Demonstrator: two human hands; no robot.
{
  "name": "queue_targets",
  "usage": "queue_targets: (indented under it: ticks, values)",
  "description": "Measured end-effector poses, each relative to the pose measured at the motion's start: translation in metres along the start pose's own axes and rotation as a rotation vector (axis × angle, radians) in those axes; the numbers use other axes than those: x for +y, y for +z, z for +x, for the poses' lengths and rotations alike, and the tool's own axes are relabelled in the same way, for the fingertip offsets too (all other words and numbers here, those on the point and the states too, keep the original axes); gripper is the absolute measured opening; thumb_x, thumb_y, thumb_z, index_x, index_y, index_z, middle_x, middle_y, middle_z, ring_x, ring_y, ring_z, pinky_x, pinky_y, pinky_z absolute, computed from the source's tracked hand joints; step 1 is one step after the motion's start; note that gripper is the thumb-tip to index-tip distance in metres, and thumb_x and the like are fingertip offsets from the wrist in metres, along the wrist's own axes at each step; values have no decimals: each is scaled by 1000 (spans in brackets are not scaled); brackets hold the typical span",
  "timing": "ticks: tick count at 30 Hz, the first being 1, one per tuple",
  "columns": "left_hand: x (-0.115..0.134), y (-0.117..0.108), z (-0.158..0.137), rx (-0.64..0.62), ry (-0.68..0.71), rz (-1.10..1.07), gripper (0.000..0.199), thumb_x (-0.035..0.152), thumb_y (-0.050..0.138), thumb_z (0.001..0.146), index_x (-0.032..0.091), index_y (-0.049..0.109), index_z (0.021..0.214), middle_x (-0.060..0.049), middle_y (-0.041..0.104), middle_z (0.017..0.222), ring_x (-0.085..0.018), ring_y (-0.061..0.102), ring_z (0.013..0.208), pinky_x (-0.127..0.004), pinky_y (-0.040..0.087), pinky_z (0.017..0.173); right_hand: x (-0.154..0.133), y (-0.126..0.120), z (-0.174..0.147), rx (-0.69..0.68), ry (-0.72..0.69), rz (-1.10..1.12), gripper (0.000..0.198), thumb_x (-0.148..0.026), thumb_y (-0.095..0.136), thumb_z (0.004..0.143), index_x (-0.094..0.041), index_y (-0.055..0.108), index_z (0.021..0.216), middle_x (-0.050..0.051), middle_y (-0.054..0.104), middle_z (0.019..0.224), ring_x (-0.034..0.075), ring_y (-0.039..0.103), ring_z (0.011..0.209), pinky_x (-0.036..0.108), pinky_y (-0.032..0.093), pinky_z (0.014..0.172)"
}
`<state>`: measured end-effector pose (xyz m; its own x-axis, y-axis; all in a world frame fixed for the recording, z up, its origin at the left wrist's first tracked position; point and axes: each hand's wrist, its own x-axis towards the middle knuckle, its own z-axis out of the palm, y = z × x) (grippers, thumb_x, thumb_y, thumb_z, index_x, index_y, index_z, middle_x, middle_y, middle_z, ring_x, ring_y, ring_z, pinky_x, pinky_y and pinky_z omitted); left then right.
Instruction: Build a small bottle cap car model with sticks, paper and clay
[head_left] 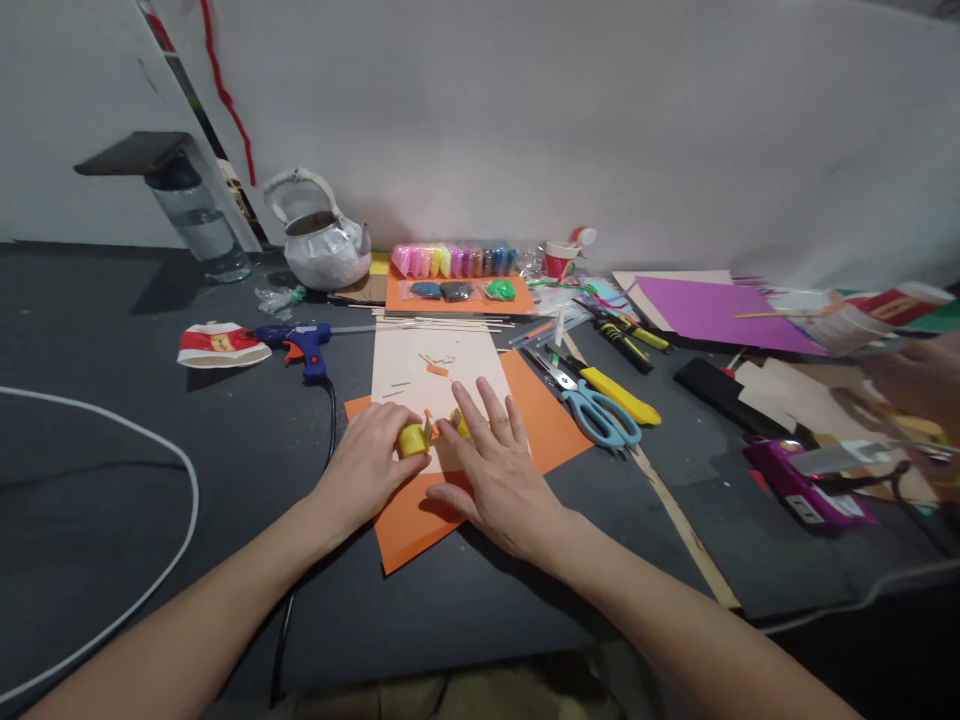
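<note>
The left hand [375,450] is closed in a pinch, thumb against fingers, gripping a small yellow rounded piece with a smooth surface [412,439]. This piece is located above the lower part of a cream rectangular sheet [405,350]. The right hand [499,460] is open, palm down, with fingers extended and spread. A second yellow piece [463,426] is located beside its index finger and is partly hidden; contact between the two cannot be determined. Small orange fragments [429,416] are visible between the hands.

The cream sheet overlaps an orange paper sheet [409,530] on the dark grey tabletop [247,440]. A small flat orange strip [437,370] and short thin wooden bits [397,388] lie on the cream sheet, beyond the fingers. Longer thin pale sticks [480,322] lie across its far edge.

To the left of the sheet is a blue glue gun with an orange trigger [315,352]. To the right, scissors with blue-grey handles [600,412] lie near a yellow-handled cutter [621,397].
</note>
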<state>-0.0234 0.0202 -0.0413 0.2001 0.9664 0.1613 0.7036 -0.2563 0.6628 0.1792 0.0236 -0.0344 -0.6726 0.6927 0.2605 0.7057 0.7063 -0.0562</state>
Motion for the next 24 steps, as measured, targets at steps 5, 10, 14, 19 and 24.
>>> queue_targets:
  ticks: [5, 10, 14, 19, 24]
  values:
    - [2, -2, 0, -12, -5, 11, 16, 20, 68, 81, 19, 59, 95, -5, 67, 97, -27, 59, 96, -41, 43, 87, 0, 3, 0, 5, 0, -17, 70, -63, 53, 92, -9, 57, 137, 22, 26, 163, 44, 10, 153, 69, 20, 118]
    - [3, -3, 0, -21, -11, 20, 16, 20, 68, 81, 19, 59, 94, -4, 67, 98, -26, 59, 96, -42, 42, 86, -3, 0, -1, -51, -2, -36, 82, -66, 59, 87, -5, 54, 140, 27, 22, 163, 48, 11, 152, 71, 22, 116]
    - [3, -3, 0, -22, -18, 30, 15, 21, 67, 82, 20, 59, 94, -4, 67, 98, -27, 59, 96, -42, 42, 86, -3, -3, -3, -67, 12, -13, 79, -65, 59, 88, -6, 53, 140, 25, 21, 164, 47, 8, 152, 71, 24, 116]
    - [3, -2, -1, -22, -23, 39, 16, 22, 67, 82, 20, 59, 96, -4, 67, 99, -27, 59, 97, -42, 42, 86, -2, -6, -8, -89, -7, 16, 77, -59, 62, 88, -5, 52, 142, 26, 20, 164, 46, 6, 153, 71, 24, 116]
    - [2, -2, -1, -25, -26, 45, 16, 23, 67, 82, 21, 60, 97, -4, 67, 100, -27, 59, 97, -42, 41, 85, 0, -14, -11, -133, -7, 71, 69, -58, 61, 90, -8, 56, 138, 24, 20, 164, 45, 4, 153, 71, 27, 115]
